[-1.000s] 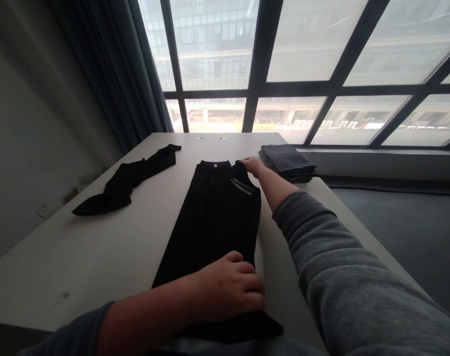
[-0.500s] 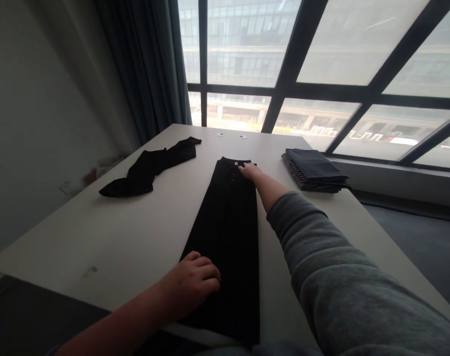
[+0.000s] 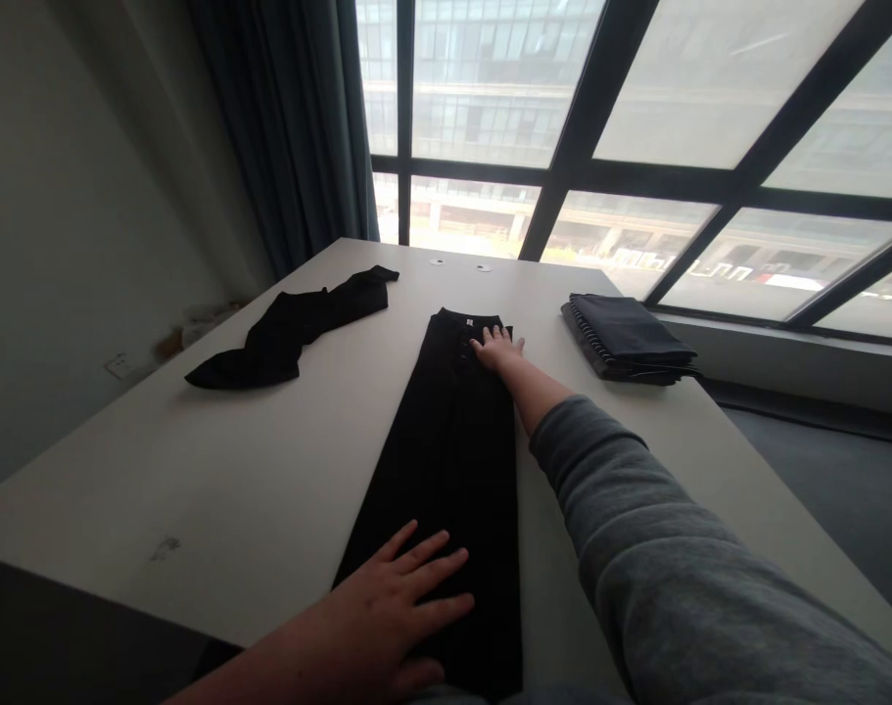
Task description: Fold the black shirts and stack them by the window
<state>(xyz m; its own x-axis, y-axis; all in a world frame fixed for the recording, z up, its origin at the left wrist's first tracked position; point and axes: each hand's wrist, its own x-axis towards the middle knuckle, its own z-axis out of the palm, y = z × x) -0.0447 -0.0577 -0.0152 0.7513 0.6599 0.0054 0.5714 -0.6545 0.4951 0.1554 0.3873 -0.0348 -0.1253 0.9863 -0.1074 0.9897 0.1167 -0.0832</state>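
Black trousers (image 3: pixel 452 450) lie lengthwise on the white table (image 3: pixel 269 470), with the waistband at the far end and a small white label there. My left hand (image 3: pixel 394 607) is spread palm down over the near part of the legs, fingers apart. Near the waistband, my right hand (image 3: pixel 496 350) rests on the trousers' right side with its fingers spread. Neither hand grips the cloth. The lower ends of the legs run to the near table edge, at the bottom of the view.
A crumpled black garment (image 3: pixel 291 328) lies at the left of the table. At the right edge stands a stack of folded dark clothes (image 3: pixel 629 333). Two small white discs sit near the far edge, before the window. A dark curtain (image 3: pixel 299 127) hangs behind.
My left hand has uncurled into a flat spread and moved slightly nearer. The fingers of my right hand have spread at the waistband. The view has shifted slightly.
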